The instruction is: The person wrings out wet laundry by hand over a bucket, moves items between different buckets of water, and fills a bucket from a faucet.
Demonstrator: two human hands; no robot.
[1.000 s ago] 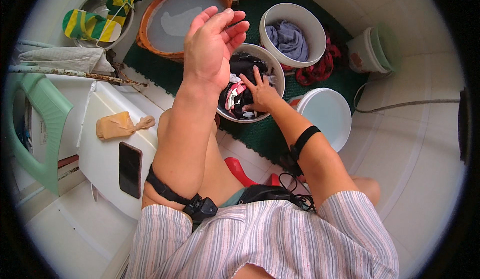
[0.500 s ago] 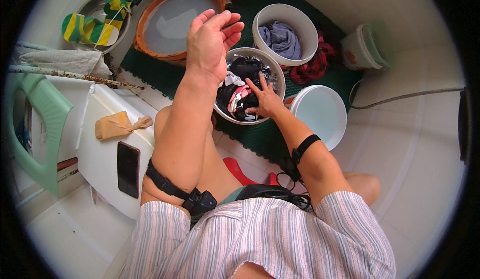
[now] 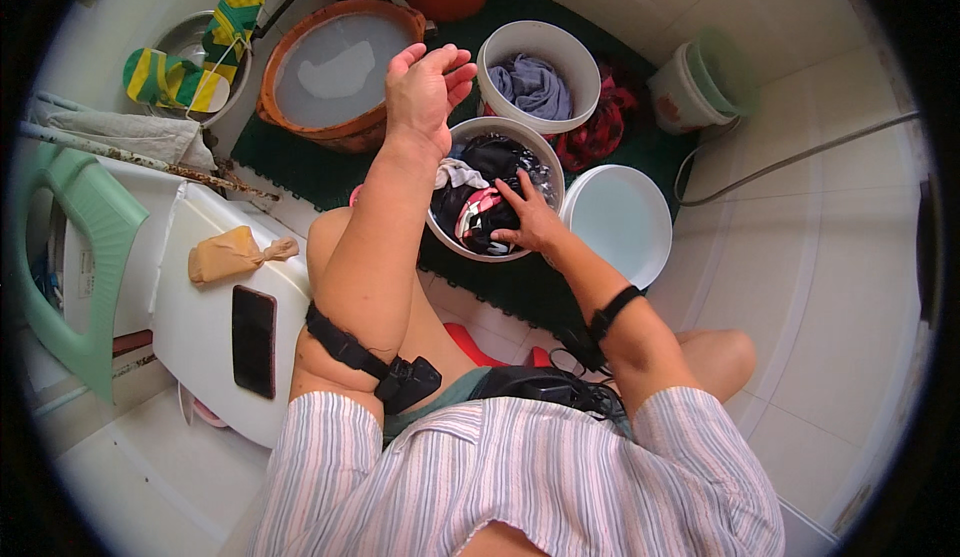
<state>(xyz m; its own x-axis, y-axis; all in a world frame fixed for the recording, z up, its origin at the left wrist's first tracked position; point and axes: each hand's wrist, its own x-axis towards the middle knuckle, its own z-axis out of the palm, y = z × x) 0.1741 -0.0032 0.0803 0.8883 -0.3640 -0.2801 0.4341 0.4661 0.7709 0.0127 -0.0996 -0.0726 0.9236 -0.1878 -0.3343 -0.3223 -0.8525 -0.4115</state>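
My left hand (image 3: 418, 102) is raised between the orange basin and the laundry bucket, palm turned to the right. Its fingers are loosely bent and apart, with nothing in them. My right hand (image 3: 532, 219) rests with spread fingers on wet laundry (image 3: 490, 162) in a white bucket (image 3: 447, 241). The laundry is mostly black, with a white piece and a pink, white and black patterned piece on top. Behind that bucket, a second white bucket (image 3: 583, 49) holds a grey-blue cloth (image 3: 534, 87). To the right stands a white bucket of clear water (image 3: 620, 227).
The orange basin (image 3: 268, 82) holds cloudy water. Red-and-black cloth (image 3: 605, 127) lies behind the buckets on a green mat (image 3: 290, 162). At left, a white surface (image 3: 195, 327) bears a phone (image 3: 254, 342) and a tied yellowish bag (image 3: 235, 255). A hose (image 3: 800, 157) runs along the right wall.
The view has shifted slightly, so the basin and buckets sit farther left in it. My left hand is a little nearer the laundry bucket. My right hand stays on the laundry.
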